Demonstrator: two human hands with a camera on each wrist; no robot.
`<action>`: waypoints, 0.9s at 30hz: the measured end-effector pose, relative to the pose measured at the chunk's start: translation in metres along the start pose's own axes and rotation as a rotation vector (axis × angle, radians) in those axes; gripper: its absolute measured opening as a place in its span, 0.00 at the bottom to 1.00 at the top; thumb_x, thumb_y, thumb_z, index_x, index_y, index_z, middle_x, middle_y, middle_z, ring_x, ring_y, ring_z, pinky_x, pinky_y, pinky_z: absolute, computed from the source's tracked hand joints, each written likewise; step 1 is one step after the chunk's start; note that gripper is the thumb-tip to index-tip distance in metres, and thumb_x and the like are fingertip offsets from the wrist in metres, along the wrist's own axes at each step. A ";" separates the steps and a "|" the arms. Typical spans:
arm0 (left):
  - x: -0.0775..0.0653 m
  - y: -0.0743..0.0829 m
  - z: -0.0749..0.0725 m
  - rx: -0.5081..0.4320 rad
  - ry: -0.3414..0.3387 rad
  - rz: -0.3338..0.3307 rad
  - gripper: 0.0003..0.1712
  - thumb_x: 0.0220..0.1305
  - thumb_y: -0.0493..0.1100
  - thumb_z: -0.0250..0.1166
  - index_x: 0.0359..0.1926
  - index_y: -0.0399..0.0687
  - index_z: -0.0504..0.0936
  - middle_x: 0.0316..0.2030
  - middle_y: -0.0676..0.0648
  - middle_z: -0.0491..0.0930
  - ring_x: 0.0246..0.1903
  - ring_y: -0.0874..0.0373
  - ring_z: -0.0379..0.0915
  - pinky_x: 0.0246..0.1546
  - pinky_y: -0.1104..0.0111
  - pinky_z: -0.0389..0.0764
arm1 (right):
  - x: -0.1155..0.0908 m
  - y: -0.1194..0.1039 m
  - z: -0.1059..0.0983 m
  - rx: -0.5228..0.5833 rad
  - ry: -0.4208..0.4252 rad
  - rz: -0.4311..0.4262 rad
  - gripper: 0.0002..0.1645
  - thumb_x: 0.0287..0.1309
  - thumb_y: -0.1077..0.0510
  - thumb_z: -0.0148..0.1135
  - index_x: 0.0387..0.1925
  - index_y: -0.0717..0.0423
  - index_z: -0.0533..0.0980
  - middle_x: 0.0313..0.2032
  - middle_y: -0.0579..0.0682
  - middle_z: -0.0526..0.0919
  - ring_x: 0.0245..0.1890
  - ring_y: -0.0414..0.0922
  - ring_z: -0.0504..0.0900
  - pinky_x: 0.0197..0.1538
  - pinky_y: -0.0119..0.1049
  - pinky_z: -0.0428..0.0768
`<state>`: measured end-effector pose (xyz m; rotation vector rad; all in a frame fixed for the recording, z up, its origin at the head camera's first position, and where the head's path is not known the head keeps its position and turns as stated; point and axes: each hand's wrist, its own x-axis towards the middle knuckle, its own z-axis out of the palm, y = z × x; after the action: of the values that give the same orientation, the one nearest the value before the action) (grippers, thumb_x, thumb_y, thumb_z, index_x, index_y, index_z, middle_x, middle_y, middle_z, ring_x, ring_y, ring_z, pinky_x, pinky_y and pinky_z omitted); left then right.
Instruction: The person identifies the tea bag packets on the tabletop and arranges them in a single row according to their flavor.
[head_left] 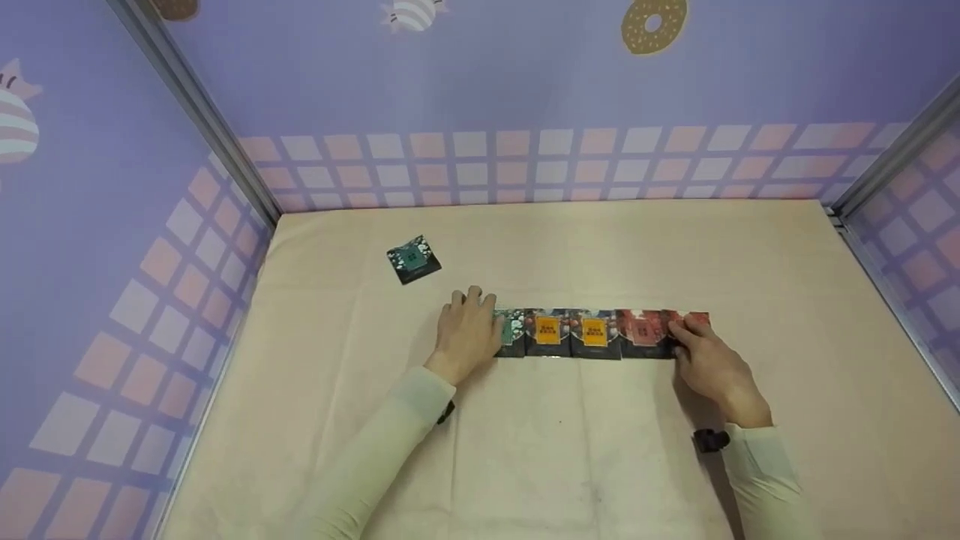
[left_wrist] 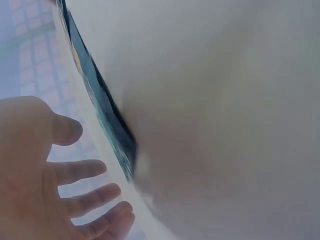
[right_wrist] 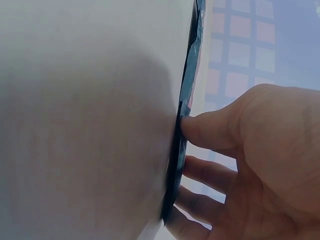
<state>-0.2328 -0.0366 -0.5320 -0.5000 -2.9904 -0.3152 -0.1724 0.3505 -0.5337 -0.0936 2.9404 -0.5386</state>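
A row of flat square sachets lies across the cloth in the head view. From left come a green-label sachet (head_left: 513,331), an orange-label sachet (head_left: 548,331), a second orange-label sachet (head_left: 595,332), a red sachet (head_left: 643,330) and another red sachet (head_left: 699,318). My left hand (head_left: 466,334) is at the row's left end, partly covering the green-label sachet; its fingers look spread in the left wrist view. At the other end, my right hand (head_left: 714,367) rests its thumb and fairly straight fingers on the last red sachet, hiding part of it.
Another green-label sachet (head_left: 413,259) lies tilted by itself, behind and left of the row. A pale cloth (head_left: 525,465) with creases covers the table. Patterned purple panels (head_left: 525,90) stand at the back and sides, joined by metal posts (head_left: 202,112).
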 end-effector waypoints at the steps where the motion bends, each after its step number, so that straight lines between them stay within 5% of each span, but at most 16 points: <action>1: 0.003 -0.005 -0.001 -0.010 0.012 -0.002 0.24 0.81 0.51 0.59 0.65 0.38 0.81 0.60 0.35 0.79 0.56 0.38 0.78 0.54 0.47 0.85 | 0.000 0.000 0.000 -0.002 0.006 0.000 0.32 0.78 0.61 0.51 0.79 0.66 0.63 0.78 0.74 0.59 0.73 0.77 0.64 0.61 0.73 0.76; 16: 0.052 -0.068 -0.006 -0.108 0.099 -0.138 0.26 0.82 0.47 0.57 0.71 0.37 0.75 0.71 0.32 0.71 0.68 0.32 0.70 0.65 0.42 0.78 | -0.004 0.003 -0.001 -0.005 0.019 0.001 0.33 0.79 0.59 0.52 0.79 0.65 0.64 0.77 0.74 0.60 0.72 0.77 0.66 0.60 0.74 0.76; 27: 0.059 -0.102 -0.006 -0.194 0.123 -0.260 0.28 0.83 0.47 0.54 0.75 0.37 0.71 0.76 0.31 0.64 0.74 0.31 0.61 0.71 0.41 0.71 | -0.002 0.005 -0.002 -0.019 0.017 -0.056 0.32 0.79 0.59 0.53 0.78 0.66 0.65 0.76 0.74 0.62 0.70 0.77 0.68 0.59 0.72 0.78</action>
<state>-0.3218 -0.1138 -0.5383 -0.0986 -2.9179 -0.6372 -0.1708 0.3558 -0.5338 -0.1753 2.9670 -0.5224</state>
